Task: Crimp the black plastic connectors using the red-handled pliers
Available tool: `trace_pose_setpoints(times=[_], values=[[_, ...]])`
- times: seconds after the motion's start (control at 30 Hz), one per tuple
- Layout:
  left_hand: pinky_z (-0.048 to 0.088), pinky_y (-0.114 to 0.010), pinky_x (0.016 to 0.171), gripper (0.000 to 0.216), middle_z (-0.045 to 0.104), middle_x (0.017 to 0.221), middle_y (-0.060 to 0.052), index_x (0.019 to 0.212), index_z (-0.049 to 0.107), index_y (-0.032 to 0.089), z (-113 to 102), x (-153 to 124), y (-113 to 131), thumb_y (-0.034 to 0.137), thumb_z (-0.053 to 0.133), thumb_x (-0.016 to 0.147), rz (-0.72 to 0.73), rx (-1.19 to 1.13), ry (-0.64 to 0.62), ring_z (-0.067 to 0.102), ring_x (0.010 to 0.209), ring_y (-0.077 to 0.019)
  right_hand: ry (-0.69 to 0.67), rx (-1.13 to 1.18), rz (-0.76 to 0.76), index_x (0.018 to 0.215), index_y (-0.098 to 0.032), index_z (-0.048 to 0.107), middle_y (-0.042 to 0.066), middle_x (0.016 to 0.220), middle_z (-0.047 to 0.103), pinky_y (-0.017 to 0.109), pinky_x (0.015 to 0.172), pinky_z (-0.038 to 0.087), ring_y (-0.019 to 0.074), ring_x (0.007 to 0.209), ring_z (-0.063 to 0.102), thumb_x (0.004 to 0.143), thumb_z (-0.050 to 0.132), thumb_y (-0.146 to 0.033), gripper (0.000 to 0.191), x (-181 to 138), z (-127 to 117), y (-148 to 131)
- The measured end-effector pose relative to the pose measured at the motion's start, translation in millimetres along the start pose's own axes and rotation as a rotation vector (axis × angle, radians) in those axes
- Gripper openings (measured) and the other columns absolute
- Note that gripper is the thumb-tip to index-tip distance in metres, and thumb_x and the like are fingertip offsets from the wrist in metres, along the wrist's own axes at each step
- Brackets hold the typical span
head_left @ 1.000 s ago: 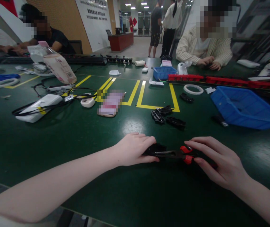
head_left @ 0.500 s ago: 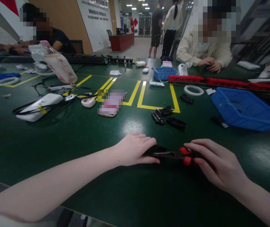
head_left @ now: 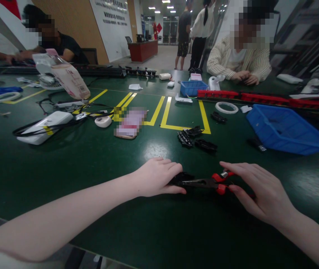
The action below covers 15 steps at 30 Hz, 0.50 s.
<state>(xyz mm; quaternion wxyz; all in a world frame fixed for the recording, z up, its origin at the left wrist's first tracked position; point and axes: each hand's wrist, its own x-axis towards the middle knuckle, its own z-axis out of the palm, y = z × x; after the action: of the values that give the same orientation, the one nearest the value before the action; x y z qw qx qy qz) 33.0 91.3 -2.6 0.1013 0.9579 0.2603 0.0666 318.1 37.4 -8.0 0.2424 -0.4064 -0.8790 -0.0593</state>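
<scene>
My right hand holds red-handled pliers by the grips, thumb on the near handle and fingers over the far one. The jaws point left, reaching a black plastic part. That part is pinned low over the green table by my left hand, its fingers curled over the far side and its thumb along the near side. My left palm and fingers hide much of the part, and I cannot make out exactly where the jaw tips touch it. Several similar black parts lie just beyond my hands.
A blue bin stands at the right. A phone, a tape roll and a white power bank with cables lie at the left. Behind them leans a bottle. A person sits across the table.
The plier handles have spread a little, and the fingers of my right hand have lifted and straightened. My left hand stays on the black part. The view has shifted slightly.
</scene>
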Motion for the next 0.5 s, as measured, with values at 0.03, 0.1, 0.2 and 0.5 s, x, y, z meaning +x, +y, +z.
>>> trace_pose_setpoints(times=[0.03, 0.1, 0.2, 0.5], values=[[0.042, -0.028, 0.065, 0.041, 0.066, 0.088, -0.002, 0.096, 0.054, 0.017, -0.2, 0.0, 0.2, 0.056, 0.055, 0.087, 0.002, 0.003, 0.000, 0.063, 0.077, -0.0182, 0.002, 0.004, 0.001, 0.130, -0.019, 0.046, 0.010, 0.099, 0.067, 0.035, 0.069, 0.049, 0.0223, 0.085, 0.063, 0.091, 0.047, -0.025, 0.039, -0.2, -0.1, 0.6], [0.042, -0.028, 0.064, 0.041, 0.066, 0.087, -0.002, 0.095, 0.054, 0.017, -0.4, 0.1, 0.6, 0.056, 0.056, 0.087, -0.001, 0.012, -0.003, 0.063, 0.076, -0.0182, 0.010, 0.017, 0.002, 0.129, -0.019, 0.046, 0.010, 0.099, 0.067, 0.035, 0.069, 0.049, 0.0222, 0.085, 0.063, 0.091, 0.047, -0.025, 0.039, -1.2, 0.4, 1.6], [0.041, -0.028, 0.063, 0.040, 0.065, 0.086, -0.002, 0.094, 0.054, 0.016, -0.3, 0.0, 0.9, 0.056, 0.056, 0.087, 0.000, 0.018, -0.006, 0.062, 0.075, -0.0178, 0.014, 0.034, -0.005, 0.126, -0.019, 0.050, 0.010, 0.102, 0.066, 0.035, 0.070, 0.050, 0.0219, 0.087, 0.062, 0.091, 0.048, -0.024, 0.036, -3.4, 2.9, 1.9], [0.041, -0.027, 0.062, 0.042, 0.063, 0.081, -0.001, 0.093, 0.054, 0.017, 0.0, -1.3, 0.6, 0.058, 0.057, 0.085, 0.005, 0.017, 0.007, 0.061, 0.070, -0.0170, -0.005, 0.165, 0.067, 0.120, -0.022, 0.053, 0.008, 0.104, 0.065, 0.032, 0.073, 0.053, 0.0198, 0.094, 0.062, 0.093, 0.044, -0.022, 0.029, -1.1, 9.6, -9.0]])
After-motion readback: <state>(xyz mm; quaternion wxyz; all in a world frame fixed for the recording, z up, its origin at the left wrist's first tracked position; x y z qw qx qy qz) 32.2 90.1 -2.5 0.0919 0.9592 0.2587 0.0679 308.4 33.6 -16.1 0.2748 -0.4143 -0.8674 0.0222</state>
